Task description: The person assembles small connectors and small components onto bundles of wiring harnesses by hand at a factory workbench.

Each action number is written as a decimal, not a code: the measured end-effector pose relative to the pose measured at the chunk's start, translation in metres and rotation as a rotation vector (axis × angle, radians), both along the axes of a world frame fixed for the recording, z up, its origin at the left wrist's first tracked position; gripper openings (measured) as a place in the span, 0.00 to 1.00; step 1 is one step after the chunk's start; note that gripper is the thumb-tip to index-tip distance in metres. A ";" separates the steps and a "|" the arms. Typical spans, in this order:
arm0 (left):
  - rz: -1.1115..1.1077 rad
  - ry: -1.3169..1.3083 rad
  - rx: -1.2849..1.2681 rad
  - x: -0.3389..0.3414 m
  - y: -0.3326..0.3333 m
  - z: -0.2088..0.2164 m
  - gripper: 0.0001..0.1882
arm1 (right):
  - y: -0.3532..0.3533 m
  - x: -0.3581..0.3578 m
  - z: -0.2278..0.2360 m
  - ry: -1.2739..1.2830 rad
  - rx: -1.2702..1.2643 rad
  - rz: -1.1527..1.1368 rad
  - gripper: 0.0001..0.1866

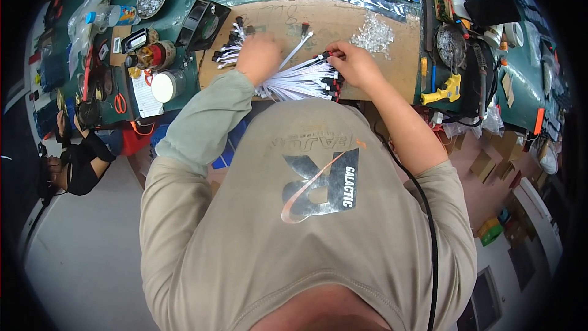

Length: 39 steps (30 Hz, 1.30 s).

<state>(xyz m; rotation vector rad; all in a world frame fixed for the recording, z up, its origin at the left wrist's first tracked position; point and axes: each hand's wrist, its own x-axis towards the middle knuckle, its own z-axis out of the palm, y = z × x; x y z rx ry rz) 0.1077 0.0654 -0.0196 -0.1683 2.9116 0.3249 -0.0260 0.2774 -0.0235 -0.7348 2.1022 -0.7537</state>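
A bundle of white cables (297,81) lies at the near edge of a brown board (300,12), its red and black connector ends toward the right. At that end my right hand (356,66) is closed, thumb and fingertips pinching a cable by its dark connector. My left hand (260,56) is over the left part of the bundle, slightly blurred, with its fingers hidden. Just left of it lie more white cable ends with black connectors (230,48). One separate white cable (297,47) with a dark tip points away from me between my hands.
A heap of small clear plastic pieces (372,35) lies at the board's far right. To the right are a yellow glue gun (444,90) and a round dish (451,46). Leftward stand a black square frame (203,22), jars (164,87) and red scissors (120,103). Another person (86,162) sits far left.
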 end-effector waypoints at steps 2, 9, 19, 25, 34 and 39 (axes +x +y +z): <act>0.044 0.106 0.200 -0.005 0.011 0.011 0.11 | -0.004 0.000 0.005 0.020 -0.065 -0.039 0.15; 0.662 -0.021 1.118 -0.006 0.037 -0.003 0.14 | -0.037 -0.001 0.035 0.004 -0.089 -0.013 0.17; 0.972 -0.024 1.551 -0.001 0.038 -0.001 0.10 | -0.003 -0.058 -0.005 0.586 0.204 -0.094 0.20; 0.974 -0.004 1.603 0.000 0.036 0.002 0.09 | 0.017 -0.081 -0.016 0.548 0.341 -0.050 0.16; 0.891 -0.021 1.601 -0.001 0.037 -0.003 0.07 | 0.021 -0.077 -0.017 0.608 0.192 -0.129 0.10; 0.941 -0.062 1.675 -0.001 0.034 -0.001 0.08 | 0.014 -0.072 -0.008 0.427 0.056 -0.181 0.10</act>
